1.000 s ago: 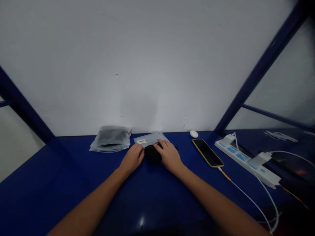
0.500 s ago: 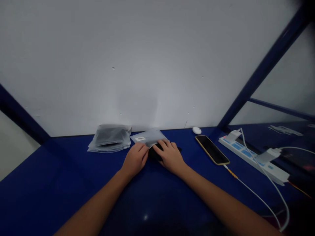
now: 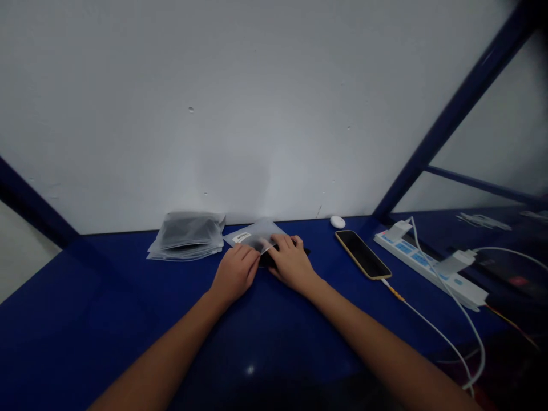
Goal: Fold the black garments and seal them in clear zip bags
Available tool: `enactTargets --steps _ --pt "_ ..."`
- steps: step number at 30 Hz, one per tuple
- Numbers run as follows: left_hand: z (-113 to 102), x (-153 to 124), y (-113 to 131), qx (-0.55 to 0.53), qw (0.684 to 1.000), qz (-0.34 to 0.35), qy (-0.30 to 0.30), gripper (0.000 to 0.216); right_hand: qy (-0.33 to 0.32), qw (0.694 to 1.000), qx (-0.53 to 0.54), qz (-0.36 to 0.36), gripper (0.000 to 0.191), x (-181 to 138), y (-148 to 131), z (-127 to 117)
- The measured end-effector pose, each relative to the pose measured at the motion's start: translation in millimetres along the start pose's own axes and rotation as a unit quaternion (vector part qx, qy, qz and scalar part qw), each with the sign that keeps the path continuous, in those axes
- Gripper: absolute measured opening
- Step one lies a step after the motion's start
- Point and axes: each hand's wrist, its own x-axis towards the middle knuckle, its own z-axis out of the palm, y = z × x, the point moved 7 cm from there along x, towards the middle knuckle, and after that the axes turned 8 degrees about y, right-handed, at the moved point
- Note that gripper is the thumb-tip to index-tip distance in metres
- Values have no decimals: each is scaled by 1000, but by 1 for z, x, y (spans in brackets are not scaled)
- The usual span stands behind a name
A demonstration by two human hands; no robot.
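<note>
A frosted plastic pouch (image 3: pixel 252 235) with a small white label lies on the blue table (image 3: pixel 128 308) near the wall. A small black item (image 3: pixel 269 260) sits partly under both hands at the pouch's near edge. My left hand (image 3: pixel 234 273) has its fingers curled on the pouch's edge. My right hand (image 3: pixel 291 264) rests on the black item with its fingers bent over it and touching the pouch.
A stack of frosted pouches (image 3: pixel 187 235) with dark contents lies to the left. To the right are a white earbud case (image 3: pixel 338 221), a phone (image 3: pixel 362 254) on a charging cable, and a white power strip (image 3: pixel 428 265) with plugs. Blue frame bars stand at both sides.
Both hands have edged closer together over the black item, and the pouch's near edge now lies over it under my fingers. The camera has shifted slightly.
</note>
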Motion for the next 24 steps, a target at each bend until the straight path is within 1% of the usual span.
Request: enactTargets --steps 2,4,7,11,13,15,16,18,19,20,21,24 --pt "-2 0 -3 25 1000 -11 -2 18 -3 998 47 -34 54 -4 4 -12" --pt "-4 0 -4 42 999 -18 -2 18 -2 995 80 -53 48 -8 8 -20" --pt "-5 0 0 44 999 -14 -1 17 3 995 80 -56 39 -9 11 -18" --pt "-6 0 6 41 999 1 -1 16 26 999 22 -13 30 -3 6 -6" --pt "-9 0 4 50 999 -5 11 14 47 998 32 -5 28 0 1 -6" --pt "-13 1 -2 64 997 -19 25 13 82 993 87 -6 30 -1 1 -14" --pt "-15 1 -5 73 997 -27 30 13 104 986 126 4 30 -2 6 -19" --pt "-19 1 -11 94 994 -42 33 13 146 967 203 57 27 -7 27 -30" --pt "-20 1 -13 107 993 -48 31 15 157 956 229 92 24 -10 40 -33" --pt "-20 0 -15 122 991 -52 28 18 154 950 245 120 22 -13 53 -33" --pt "-20 0 -16 137 989 -56 23 24 133 949 252 137 20 -15 63 -31" --pt "-14 -1 -12 174 983 -51 -2 38 13 963 237 127 20 -18 76 -12"
